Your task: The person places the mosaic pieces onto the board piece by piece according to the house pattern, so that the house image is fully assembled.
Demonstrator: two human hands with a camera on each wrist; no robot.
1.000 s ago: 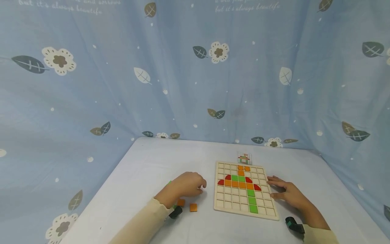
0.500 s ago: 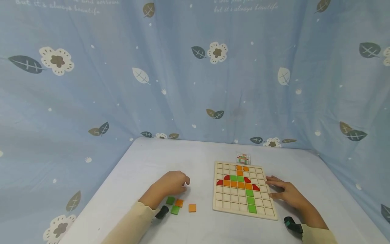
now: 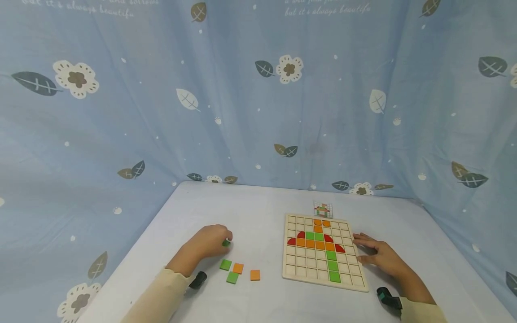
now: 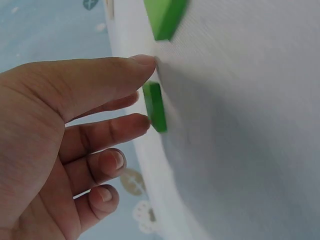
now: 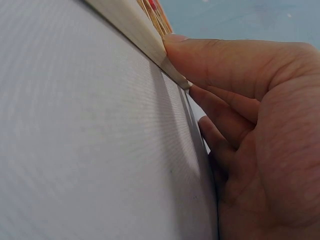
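My left hand (image 3: 209, 241) is low over the table on the left, thumb and fingers on either side of a green square tile (image 4: 156, 107). In the left wrist view a fingertip meets the tile's edge, while the thumb tip stands a little apart from it. My right hand (image 3: 378, 255) rests at the right edge of a wooden grid board (image 3: 300, 271), thumb and fingertips touching its side. Red, orange and green pieces lie in the board's cells. The right wrist view shows the thumb against the board's edge (image 5: 131, 25).
Near the left wrist lie two green tiles (image 3: 232, 277) and two orange tiles (image 3: 255, 275). A small pattern card (image 3: 323, 209) is behind the board. White cloth covers the table (image 3: 258, 305), and a blue curtain (image 3: 234, 112) hangs around it.
My left hand has moved left from near the board, past the loose tiles, to another green tile. The tiles its wrist covered now show. My right hand has stayed at the board.
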